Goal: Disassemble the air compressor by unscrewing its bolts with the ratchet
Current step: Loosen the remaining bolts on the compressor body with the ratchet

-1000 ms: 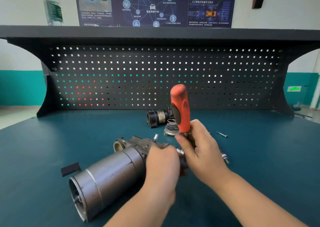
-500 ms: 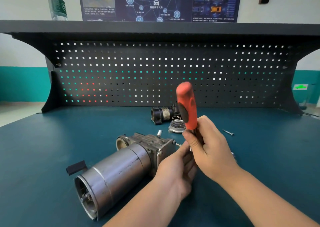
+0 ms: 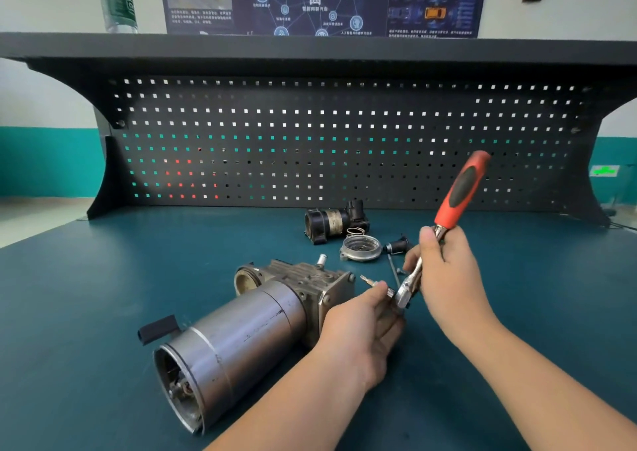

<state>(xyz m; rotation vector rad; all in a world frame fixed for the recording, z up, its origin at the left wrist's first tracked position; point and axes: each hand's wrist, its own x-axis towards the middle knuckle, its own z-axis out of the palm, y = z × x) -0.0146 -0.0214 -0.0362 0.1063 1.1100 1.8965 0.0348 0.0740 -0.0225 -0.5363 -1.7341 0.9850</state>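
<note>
The air compressor [image 3: 238, 333], a grey metal cylinder with a finned head block, lies on its side on the teal bench. My right hand [image 3: 448, 274] grips the metal shaft of the ratchet [image 3: 462, 188], whose orange-and-black handle tilts up to the right. The ratchet's head is low, just right of the compressor's head block. My left hand [image 3: 365, 326] pinches the bit [image 3: 372, 282] at the ratchet's head, beside the block, without touching the compressor.
Removed parts lie behind: a black cylindrical part [image 3: 331, 224], a spring [image 3: 355, 231], a round metal cap [image 3: 360, 248], a small black piece [image 3: 396, 245] and a long bolt [image 3: 393, 271]. A black clip [image 3: 157, 328] lies left of the compressor. The pegboard [image 3: 344, 147] backs the bench.
The ratchet came away from the compressor and its handle swung from upright to leaning right. My left hand left the head block and now pinches the bit at the ratchet's head.
</note>
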